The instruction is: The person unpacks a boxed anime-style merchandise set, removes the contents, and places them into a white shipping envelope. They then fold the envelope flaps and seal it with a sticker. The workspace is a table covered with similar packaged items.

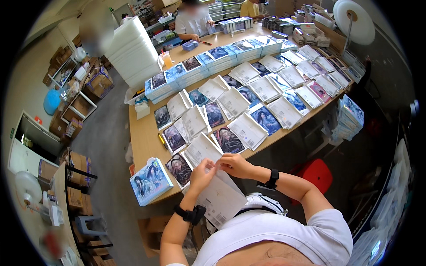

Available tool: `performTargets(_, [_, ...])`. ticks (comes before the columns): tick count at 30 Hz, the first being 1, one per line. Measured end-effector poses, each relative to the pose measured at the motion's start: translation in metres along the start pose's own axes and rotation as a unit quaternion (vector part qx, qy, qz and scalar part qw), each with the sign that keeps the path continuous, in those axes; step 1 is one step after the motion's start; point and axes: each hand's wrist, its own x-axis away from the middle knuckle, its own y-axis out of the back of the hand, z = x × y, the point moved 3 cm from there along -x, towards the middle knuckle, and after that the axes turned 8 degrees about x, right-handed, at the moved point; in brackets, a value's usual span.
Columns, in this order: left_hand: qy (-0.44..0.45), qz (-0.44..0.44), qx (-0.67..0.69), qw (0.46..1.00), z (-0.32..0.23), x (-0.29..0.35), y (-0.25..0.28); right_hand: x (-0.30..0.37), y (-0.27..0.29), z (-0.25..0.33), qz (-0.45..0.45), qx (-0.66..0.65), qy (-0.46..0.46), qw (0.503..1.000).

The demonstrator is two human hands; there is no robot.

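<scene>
A flat white paper packet with small dark print hangs at the table's near edge, close to my body. My left hand pinches its upper edge. My right hand grips the same edge a little to the right, with its fingertips close to those of the left. Just beyond my fingers lies a stack of similar white packets. To its left is a dark illustrated card. A blue illustrated box sits at the table's near left corner.
Rows of white packets and illustrated cards cover the table. Stacked blue boxes line their far side. An orange drink cup and a yellow cutter lie left. Across the table sits a person. A red stool stands right.
</scene>
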Motion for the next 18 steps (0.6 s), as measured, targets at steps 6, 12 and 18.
performTargets(6, [0.020,-0.004,0.003,1.000,-0.002,-0.003,-0.003,0.000,-0.002,-0.008,-0.021,0.000,0.005,1.000])
performTargets(12, [-0.029,-0.002,0.006,1.000,0.000,-0.007,-0.004,-0.007,0.005,-0.011,0.017,-0.031,-0.013,0.999])
performTargets(18, [-0.024,-0.021,-0.007,0.999,-0.007,-0.005,-0.004,-0.005,0.002,-0.029,0.039,-0.122,-0.089,0.988])
